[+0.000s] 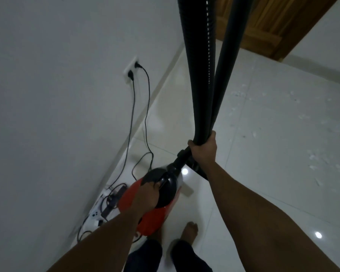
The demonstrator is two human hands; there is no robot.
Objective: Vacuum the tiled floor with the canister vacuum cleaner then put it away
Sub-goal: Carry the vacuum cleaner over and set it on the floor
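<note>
A red and black canister vacuum cleaner (157, 214) hangs above the white tiled floor (273, 154), lifted by its black top handle. My left hand (147, 195) is closed around that handle. My right hand (204, 150) grips the black ribbed hose (200, 75) and the smooth black tube (227, 61) bunched together, just above where the hose joins the canister. Both rise steeply past the top of the view. White scraps and specks (310, 158) litter the tiles to the right.
A white wall (57, 114) runs along the left, with a socket (131, 70) holding two black plugs. Their cords drop to a power strip and tangled cables (106, 203) by the skirting. A wooden door (273, 26) stands at the far end. My bare feet (190, 230) are below.
</note>
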